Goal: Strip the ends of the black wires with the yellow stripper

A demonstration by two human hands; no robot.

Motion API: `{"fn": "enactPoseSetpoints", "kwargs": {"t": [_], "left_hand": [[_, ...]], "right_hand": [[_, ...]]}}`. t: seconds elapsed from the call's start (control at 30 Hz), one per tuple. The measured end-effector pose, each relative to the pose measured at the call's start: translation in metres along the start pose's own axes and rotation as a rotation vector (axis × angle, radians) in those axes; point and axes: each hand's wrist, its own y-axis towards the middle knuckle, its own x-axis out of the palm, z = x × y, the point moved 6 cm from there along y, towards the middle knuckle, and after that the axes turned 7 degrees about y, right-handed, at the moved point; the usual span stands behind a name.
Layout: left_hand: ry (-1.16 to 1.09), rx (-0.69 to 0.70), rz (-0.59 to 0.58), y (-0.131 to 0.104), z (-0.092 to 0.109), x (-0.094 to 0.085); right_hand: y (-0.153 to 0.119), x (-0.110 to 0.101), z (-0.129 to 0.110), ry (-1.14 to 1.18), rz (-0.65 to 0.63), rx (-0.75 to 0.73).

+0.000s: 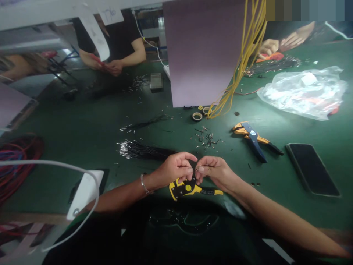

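Above the table's near edge, my left hand is closed with thumb against fingers and the index finger stretched out. Facing it, a small gap away, my right hand pinches thumb and fingertips together. Whatever sits in either pinch is too small to make out. Right under my hands lies a yellow and black wire stripper, partly covered by the left fingers. A bundle of black wires with pale bare ends runs behind my left hand. Short dark wire scraps are scattered just beyond my right hand.
To the right lie a blue and orange wire stripper and a phone. Farther back are tape rolls, hanging yellow wires and a clear plastic bag. A white cable arcs at left. Two people work across the table.
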Motion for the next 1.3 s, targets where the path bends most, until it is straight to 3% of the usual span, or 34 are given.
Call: {"fn": "enactPoseSetpoints", "kwargs": {"t": [0.33,0.5,0.73,0.93,1.3], "left_hand": [[0.007,0.024,0.035,0.000,-0.002,-0.003],[0.071,0.040,0.081,0.000,0.003,-0.006],[0.208,0.090,0.180,-0.003,0.016,-0.007],[0.207,0.058,0.138,-0.001,0.007,-0.002],[0.182,-0.031,0.091,0.000,0.001,0.000]], "right_hand": [[-0.003,-0.015,-0.012,-0.167,0.114,-0.198],[0.000,-0.021,-0.014,-0.113,0.159,-0.195],[-0.001,-0.013,-0.003,-0.096,0.070,-0.117],[-0.002,-0.008,0.003,-0.176,0.081,-0.097],[0.001,-0.007,0.005,-0.055,0.030,-0.053]]}}
